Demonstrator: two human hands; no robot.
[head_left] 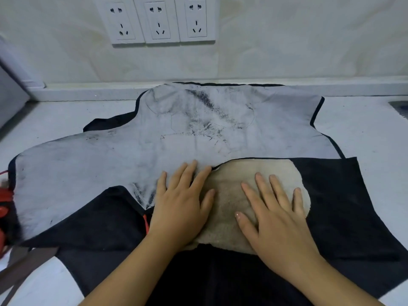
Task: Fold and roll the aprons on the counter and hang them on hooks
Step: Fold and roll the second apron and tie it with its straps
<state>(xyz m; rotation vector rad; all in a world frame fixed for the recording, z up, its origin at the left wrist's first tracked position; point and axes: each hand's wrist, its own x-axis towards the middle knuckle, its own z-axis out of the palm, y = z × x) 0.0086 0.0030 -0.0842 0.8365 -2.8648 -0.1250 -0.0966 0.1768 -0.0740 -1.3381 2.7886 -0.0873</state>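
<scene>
A black apron (344,208) lies spread on the white counter (364,120), its pale grey, worn underside (198,129) folded over and facing up across the middle. A beige fleecy patch (229,195) shows at the near centre. My left hand (183,204) lies flat with straight fingers over the edge where the grey side meets the beige patch. My right hand (276,208) presses flat on the beige patch, fingers spread. A red strap (146,221) peeks out beside my left wrist.
Three white wall sockets (157,21) sit on the wall behind the counter. Red straps (4,202) bunch at the left edge, and a brown strap (24,261) runs off the near left. A grey appliance (11,93) stands at the far left. A sink corner (399,107) shows at right.
</scene>
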